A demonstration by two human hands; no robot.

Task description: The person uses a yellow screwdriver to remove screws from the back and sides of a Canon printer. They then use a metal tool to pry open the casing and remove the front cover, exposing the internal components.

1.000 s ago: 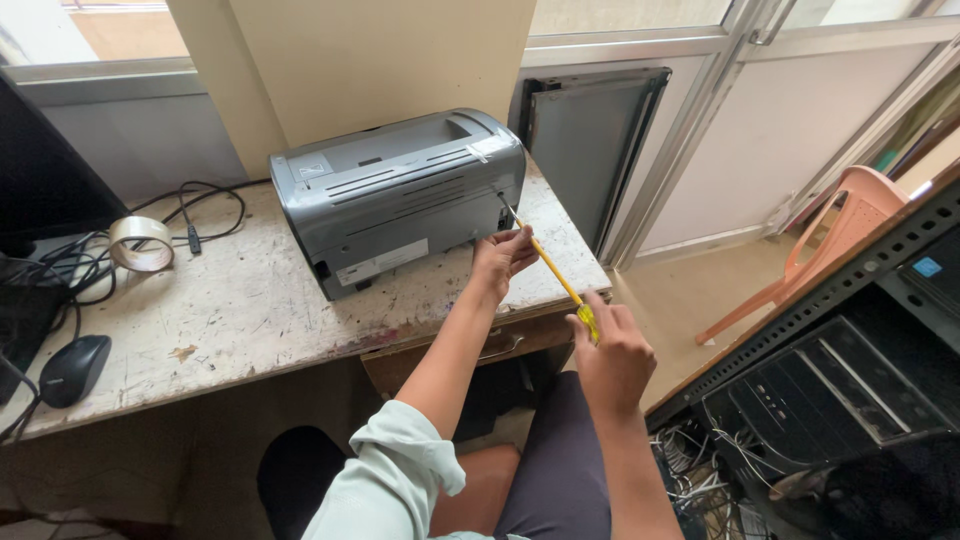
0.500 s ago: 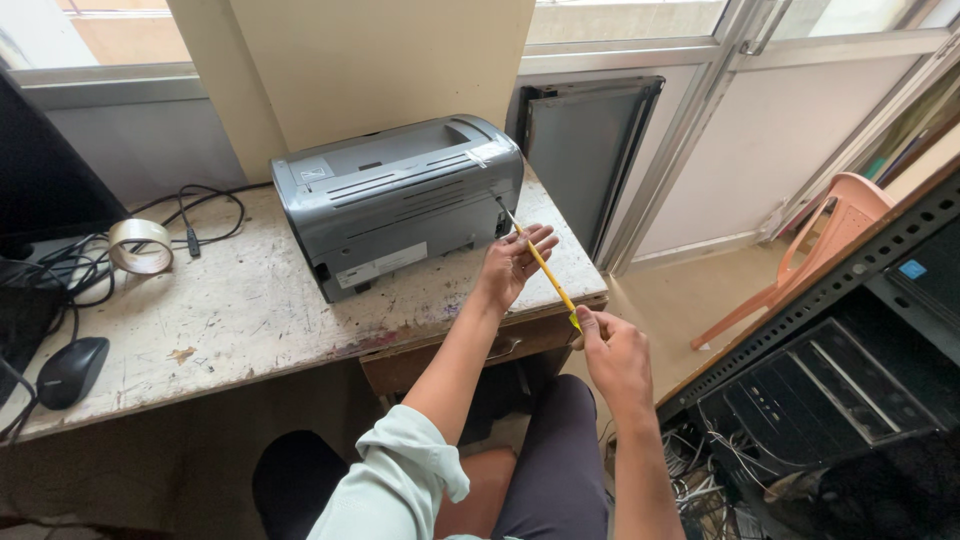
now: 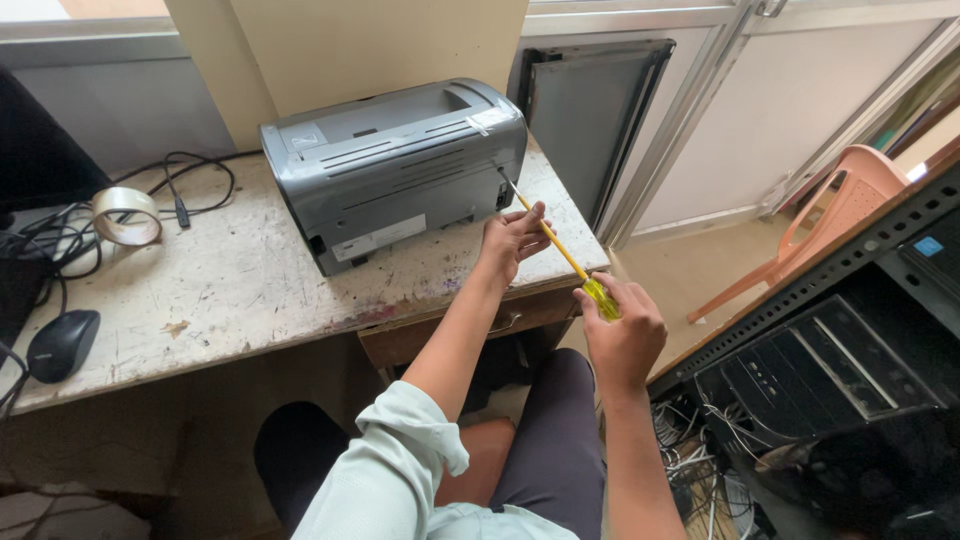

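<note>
Your right hand (image 3: 622,335) closed around screwdriver (image 3: 560,245) handle at 4 o'clock. Left hand (image 3: 512,240) pinches shaft, steadying it. Tip meets printer's (image 3: 390,165) right side. Printer sits on worktop (image 3: 220,290), toward 12 o'clock; tape roll (image 3: 125,215) at 9.

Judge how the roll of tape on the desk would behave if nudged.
The roll of tape lies flat on the desk, so it would probably slide rather than roll. Its hollow ring shape suggests it is light. Cables beside it might snag it.
</note>
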